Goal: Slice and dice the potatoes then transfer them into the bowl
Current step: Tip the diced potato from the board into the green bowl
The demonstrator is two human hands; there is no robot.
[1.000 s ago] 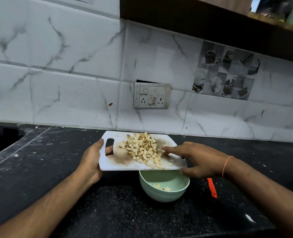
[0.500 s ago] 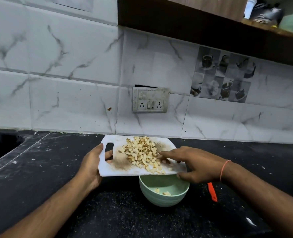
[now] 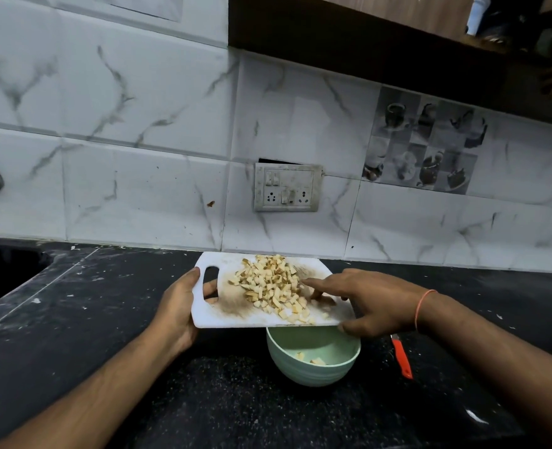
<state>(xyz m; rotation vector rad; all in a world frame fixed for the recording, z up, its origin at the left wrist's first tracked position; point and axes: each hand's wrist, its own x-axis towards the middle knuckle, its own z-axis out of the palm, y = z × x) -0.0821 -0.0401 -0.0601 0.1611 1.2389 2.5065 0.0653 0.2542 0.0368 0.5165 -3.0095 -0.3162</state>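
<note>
White plastic cutting board (image 3: 216, 314) held up off the counter at centre frame, tipped w/ its near edge over the bowl. Left hand (image 3: 177, 311) grips the board's handle end: thumb on top by the edge, fingers curled under, one fingertip showing thru the handle slot (image 3: 211, 278). Right hand (image 3: 370, 303) at the board's right end, thumb under the near right corner, index finger (image 3: 313, 281) stretched out straight & touching the right side of the potato heap; other fingers bent loosely over the board. Can't tell how firmly it clamps the corner. Orange thread band (image 3: 422, 309) on the right wrist.

Diced potato (image 3: 273, 286) sits in a pile mid-board, some cubes spread down to the near edge. Brownish smear on the board around the pile.

Pale green bowl (image 3: 310, 372) on the black speckled countertop (image 3: 73, 319), right below the board's near edge, partly covered by it. A few potato cubes (image 3: 313, 359) lie inside.

Orange-handled knife (image 3: 401, 356) on the counter just right of the bowl, partly behind the right hand.

Back wall: marble-look tiles, switch/socket plate (image 3: 287, 187) above the board, tile w/ cups print (image 3: 425, 140) upper right, dark wood shelf (image 3: 365, 37) along the top. Sink edge (image 3: 5, 270) at far left.
</note>
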